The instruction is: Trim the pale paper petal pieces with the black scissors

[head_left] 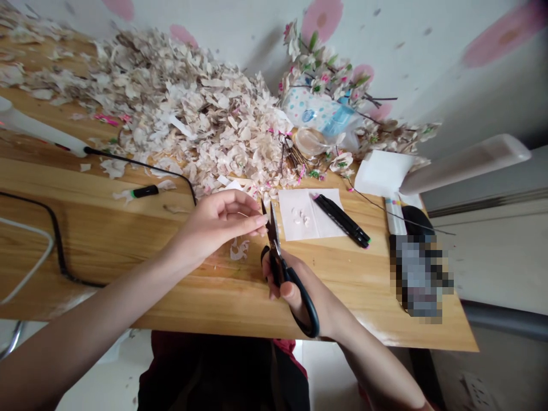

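Black-handled scissors [276, 257] are in my right hand [295, 288], with the thumb through one handle loop. Their blades point away from me and stand a little apart. My left hand [231, 220] is pinched, thumb against fingers, right beside the blade tips; whatever lies between the fingertips is too small or hidden to make out. Below the left fingers a cut white paper scrap [239, 249] rests on the table. Just right of the blades lies a creased white paper sheet [293, 200] with several tiny pale cut pieces [301, 217] on it.
Two black markers [342, 221] lie across the sheet's right side. A large heap of pale petals [184, 108] fills the back of the wooden table [192, 302]. Artificial flower branches [329, 74] stand at the wall. A black cable [60, 251] runs at left; a blurred-out object [419, 277] sits at right.
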The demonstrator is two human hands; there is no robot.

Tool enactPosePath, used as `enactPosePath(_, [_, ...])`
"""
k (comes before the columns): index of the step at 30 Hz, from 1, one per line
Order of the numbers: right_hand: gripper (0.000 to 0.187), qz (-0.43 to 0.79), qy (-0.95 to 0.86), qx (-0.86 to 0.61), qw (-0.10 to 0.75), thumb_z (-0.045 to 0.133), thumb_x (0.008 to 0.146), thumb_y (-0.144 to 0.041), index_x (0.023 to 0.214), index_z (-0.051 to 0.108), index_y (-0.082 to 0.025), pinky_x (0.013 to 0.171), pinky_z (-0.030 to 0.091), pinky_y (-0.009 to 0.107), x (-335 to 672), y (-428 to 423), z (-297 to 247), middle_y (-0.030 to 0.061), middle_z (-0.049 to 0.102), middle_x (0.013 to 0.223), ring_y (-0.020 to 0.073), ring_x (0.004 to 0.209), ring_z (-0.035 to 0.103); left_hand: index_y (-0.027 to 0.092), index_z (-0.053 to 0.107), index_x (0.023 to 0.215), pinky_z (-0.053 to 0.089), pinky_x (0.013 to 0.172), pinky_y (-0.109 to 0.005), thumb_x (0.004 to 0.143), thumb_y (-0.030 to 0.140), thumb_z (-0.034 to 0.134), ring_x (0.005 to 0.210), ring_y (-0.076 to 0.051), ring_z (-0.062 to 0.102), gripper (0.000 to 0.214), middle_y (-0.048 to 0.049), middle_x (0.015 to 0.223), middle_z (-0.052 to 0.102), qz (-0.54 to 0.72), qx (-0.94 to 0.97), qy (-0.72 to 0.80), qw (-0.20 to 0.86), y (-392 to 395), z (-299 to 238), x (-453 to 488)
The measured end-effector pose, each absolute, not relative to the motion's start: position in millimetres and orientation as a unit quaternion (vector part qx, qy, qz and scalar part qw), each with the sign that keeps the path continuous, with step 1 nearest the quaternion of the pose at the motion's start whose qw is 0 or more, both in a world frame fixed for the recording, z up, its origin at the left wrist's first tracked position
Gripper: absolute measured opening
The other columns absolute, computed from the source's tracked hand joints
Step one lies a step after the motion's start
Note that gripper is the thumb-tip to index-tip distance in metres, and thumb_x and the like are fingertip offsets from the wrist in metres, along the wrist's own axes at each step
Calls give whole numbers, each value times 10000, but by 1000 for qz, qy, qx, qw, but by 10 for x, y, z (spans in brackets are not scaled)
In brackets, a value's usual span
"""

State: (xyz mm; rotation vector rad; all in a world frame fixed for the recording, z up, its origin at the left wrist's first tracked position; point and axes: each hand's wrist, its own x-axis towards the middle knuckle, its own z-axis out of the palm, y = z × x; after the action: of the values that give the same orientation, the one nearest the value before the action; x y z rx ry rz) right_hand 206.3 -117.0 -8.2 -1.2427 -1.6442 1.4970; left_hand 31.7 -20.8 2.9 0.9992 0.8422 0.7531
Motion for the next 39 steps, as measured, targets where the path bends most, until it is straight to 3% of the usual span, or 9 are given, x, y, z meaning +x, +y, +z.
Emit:
enactPosePath(13, [702, 548, -626, -476, 285, 295, 784, -854, 882, 489, -187, 629, 388, 305, 2058, -1175, -84, 21, 505, 734, 190, 686, 478, 183, 461, 678, 550, 672, -187, 700, 184, 739, 664, -90, 664, 279, 51, 704, 639, 353, 458, 381, 722, -234, 42, 313])
enactPosePath(26, [761, 541, -637, -471, 282, 270, 787, -856, 972, 540, -169, 663, 420, 327, 2059, -1186, -39, 40, 543, 769, 217, 745, 537, 190, 452, 668, 550, 668, -191, 704, 198, 734, 644, -90, 656, 284, 55, 710, 618, 344, 483, 382, 709, -248, 25, 312])
enactPosePath(39, [731, 552, -627, -477, 272, 271, 780, -863, 895, 504, -179, 616, 381, 304, 2042, -1184, -69, 23, 518, 729, 188, 675, 488, 185, 436, 646, 501, 636, -184, 696, 219, 735, 643, -84, 606, 304, 40, 714, 610, 338, 533, 392, 670, -253, 33, 311])
